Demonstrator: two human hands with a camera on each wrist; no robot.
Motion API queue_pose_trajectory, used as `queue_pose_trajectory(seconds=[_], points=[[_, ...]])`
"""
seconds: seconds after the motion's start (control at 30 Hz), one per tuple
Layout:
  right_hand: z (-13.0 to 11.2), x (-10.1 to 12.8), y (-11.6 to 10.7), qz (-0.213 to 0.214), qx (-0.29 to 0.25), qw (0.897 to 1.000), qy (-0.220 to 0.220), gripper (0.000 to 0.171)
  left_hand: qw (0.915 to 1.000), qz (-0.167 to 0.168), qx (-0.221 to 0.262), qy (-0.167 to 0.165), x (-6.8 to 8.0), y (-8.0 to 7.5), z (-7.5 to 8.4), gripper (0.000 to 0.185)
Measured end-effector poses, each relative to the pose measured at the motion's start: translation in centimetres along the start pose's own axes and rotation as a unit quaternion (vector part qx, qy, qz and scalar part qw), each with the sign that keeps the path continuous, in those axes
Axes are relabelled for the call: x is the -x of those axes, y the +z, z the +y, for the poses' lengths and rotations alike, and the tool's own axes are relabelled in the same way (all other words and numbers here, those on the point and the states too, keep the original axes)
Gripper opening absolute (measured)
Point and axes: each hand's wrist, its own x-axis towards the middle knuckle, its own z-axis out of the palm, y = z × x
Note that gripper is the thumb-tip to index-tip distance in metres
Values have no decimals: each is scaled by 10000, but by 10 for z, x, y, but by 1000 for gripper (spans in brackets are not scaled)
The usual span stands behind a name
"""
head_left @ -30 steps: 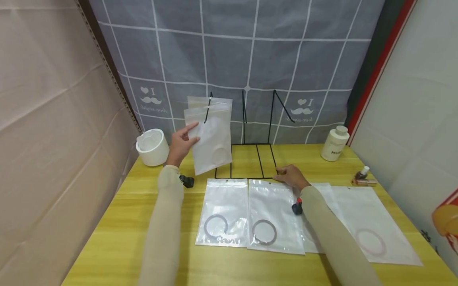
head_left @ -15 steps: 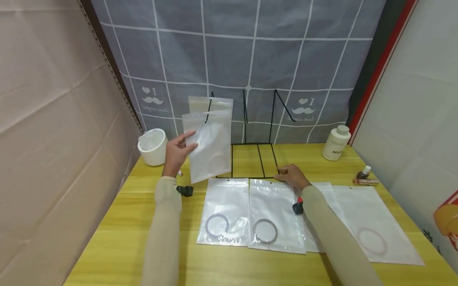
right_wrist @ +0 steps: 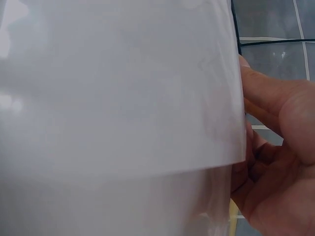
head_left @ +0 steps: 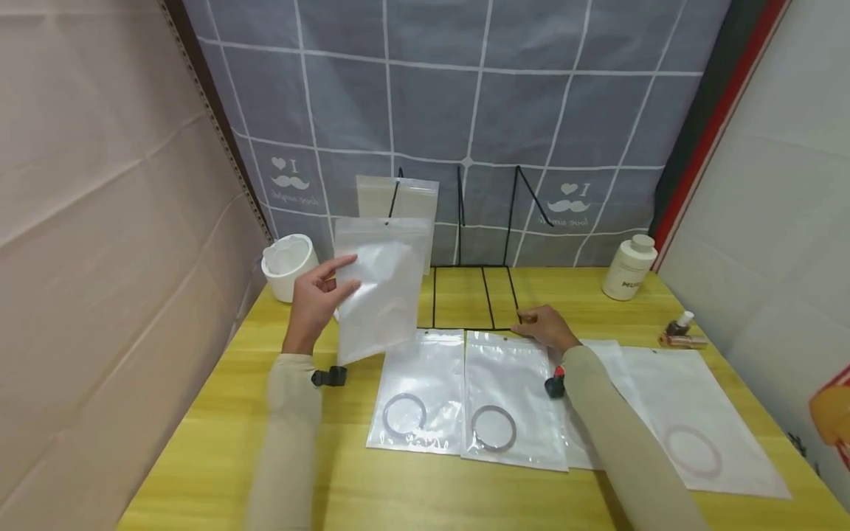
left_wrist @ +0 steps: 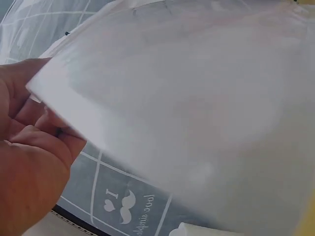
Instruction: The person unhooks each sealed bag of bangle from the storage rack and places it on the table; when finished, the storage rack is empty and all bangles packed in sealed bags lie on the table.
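Observation:
My left hand [head_left: 312, 304] pinches the left edge of a white zip bag [head_left: 378, 295], thumb on its front. The bag's top lies right at the front tip of the left hook of a black wire rack [head_left: 488, 299]. Behind it another white bag [head_left: 420, 198] hangs on that same hook. In the left wrist view the pinched bag [left_wrist: 172, 98] fills most of the picture, hiding some fingers. My right hand [head_left: 546, 328] holds the rack's front right corner at the base. In the right wrist view, flat bags partly cover the fingers [right_wrist: 263, 91].
Flat zip bags with rings inside lie in front: one on the left [head_left: 425, 391], another in the middle [head_left: 518, 376], and more on the right [head_left: 704, 405]. A white pot [head_left: 289, 274], a white bottle [head_left: 629, 269] and a small dropper bottle [head_left: 679, 324] stand around the rack.
My left hand has drawn the front bag toward me and down along the left hook, to its tip. The bag behind stays hanging. My right hand stays at the rack's corner.

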Motion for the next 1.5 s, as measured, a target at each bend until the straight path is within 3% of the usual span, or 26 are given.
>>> queue_pose_trajectory(seconds=[0.17,0.27,0.37,0.47,0.53,0.63,0.73,0.87,1.03,1.23,1.5], points=[[1,0,-1,102,33,9999,5,65,9999,-75,-70,102,23,-15,15,40],[2,2,-2,106,39,9999,66,67,9994,-117,120,-304,43,-31,20,42],[2,3,-4,62,-19,9999,134,66,9936,-236,691,-862,61,-48,16,41],[3,2,-6,53,-62,9999,135,66,9777,-527,1267,-1588,71,-60,-1,39],[3,2,-7,72,-106,9998,135,66,9651,-793,1293,-2133,73,-64,-20,40],[4,0,-7,81,-149,9998,129,67,9475,-1098,854,-2881,72,-66,-51,44],[5,-1,-6,44,-146,9998,100,66,9395,-1256,-16,-3186,71,-67,-77,50],[7,0,-1,30,-48,10000,8,64,9301,-1392,-930,-3270,74,-69,-97,48],[6,2,3,45,-128,9999,-20,64,9201,-1506,-1356,-3352,77,-70,-109,46],[2,2,3,-15,-204,9998,65,65,9228,-1587,-1794,-3017,76,-72,-115,46],[0,1,1,-89,-260,9994,204,66,9023,-1807,-2580,-2943,72,-74,-114,50]])
